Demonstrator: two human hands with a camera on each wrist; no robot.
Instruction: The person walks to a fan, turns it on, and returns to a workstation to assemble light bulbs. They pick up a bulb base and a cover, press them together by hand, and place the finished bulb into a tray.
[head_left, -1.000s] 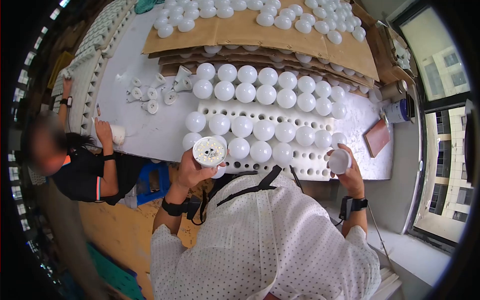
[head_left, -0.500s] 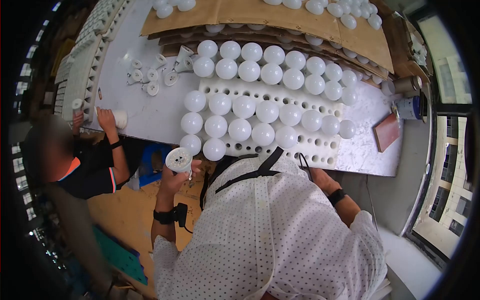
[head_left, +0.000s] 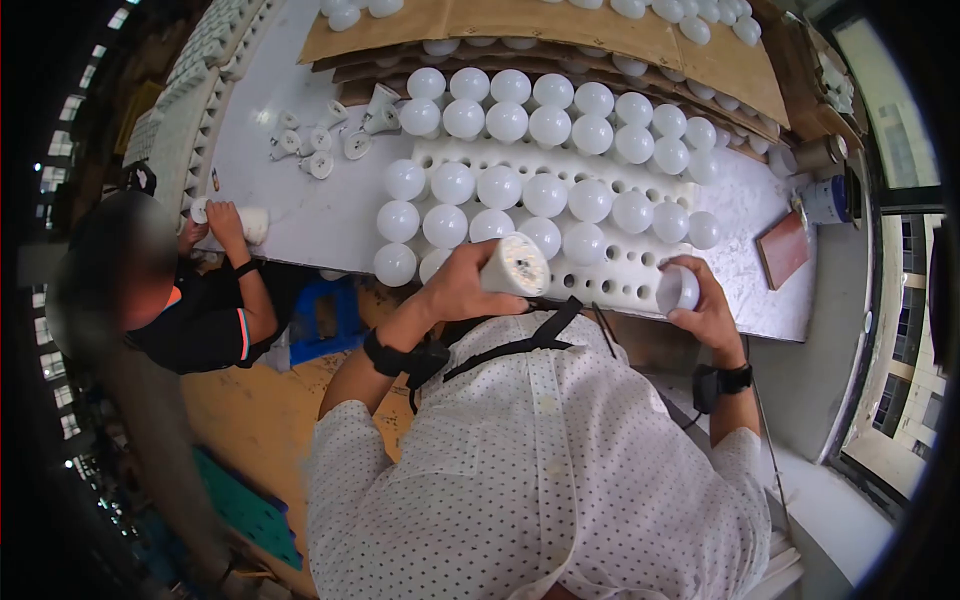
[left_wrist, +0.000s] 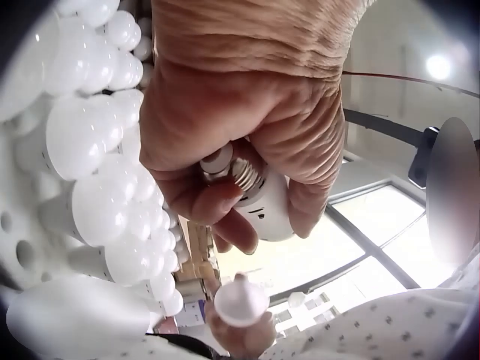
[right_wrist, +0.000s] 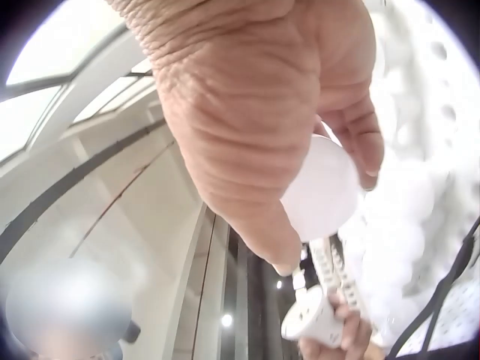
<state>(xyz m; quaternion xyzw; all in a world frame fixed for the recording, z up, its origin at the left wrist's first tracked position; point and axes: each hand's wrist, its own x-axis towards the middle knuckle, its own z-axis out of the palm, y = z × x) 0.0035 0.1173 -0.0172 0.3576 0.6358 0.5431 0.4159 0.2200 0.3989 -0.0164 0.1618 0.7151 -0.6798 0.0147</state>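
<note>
My left hand (head_left: 455,285) grips a white bulb base (head_left: 505,270) in front of my chest. The speckled LED board on its wide end faces right and upward in the head view. In the left wrist view its metal screw cap (left_wrist: 246,174) shows between the curled fingers. Farther right, my right hand (head_left: 715,315) holds a translucent white dome cover (head_left: 678,290) between thumb and fingers. Base and dome are apart, both near the front edge of the foam tray (head_left: 590,296). Rows of bulbs with round white domes (head_left: 544,194) stand in that tray.
Loose bulb bases (head_left: 320,165) lie on the table at the left. Stacked cardboard sheets (head_left: 560,35) with domes stand behind. A brown-red block (head_left: 783,250) and a blue-white tin (head_left: 826,200) are at the right. Another person (head_left: 190,300) works at the left.
My left hand has swung rightward and up with the base, whose board has turned to the right. My right hand, low at the table edge half a second ago, is raised with the dome showing.
</note>
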